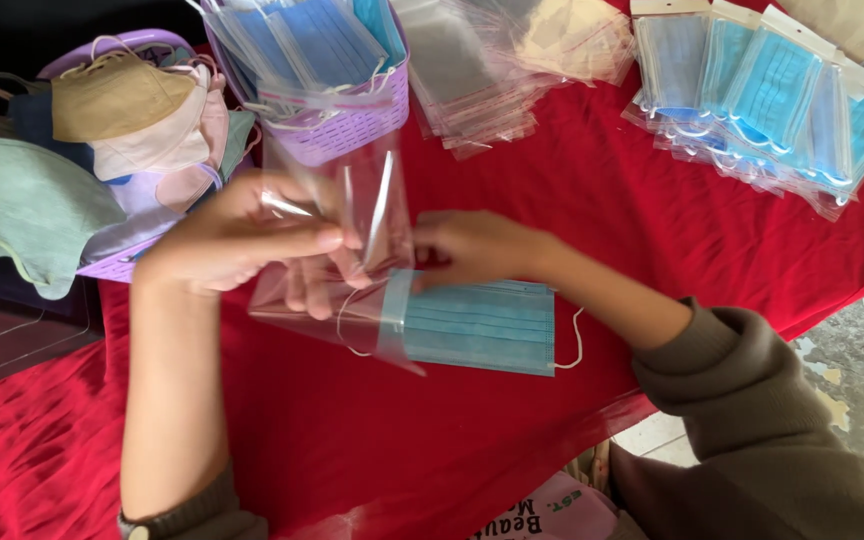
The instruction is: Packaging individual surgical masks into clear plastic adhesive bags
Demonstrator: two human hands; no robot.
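Note:
My left hand (242,240) grips a clear plastic sleeve (352,210) by its open mouth, holding it above the red cloth (572,190). My right hand (472,248) pinches the top edge of a blue pleated face mask (477,325), whose left end sits inside the sleeve. White ear loops hang from both ends of the mask. The mask lies flat, mostly outside the sleeve.
A purple basket (352,125) of blue masks stands behind my hands. Another purple basket (112,265) at left holds cloth masks in tan, pink and green. A stack of empty clear sleeves (472,90) lies at top centre; bagged blue masks (772,110) are fanned at top right.

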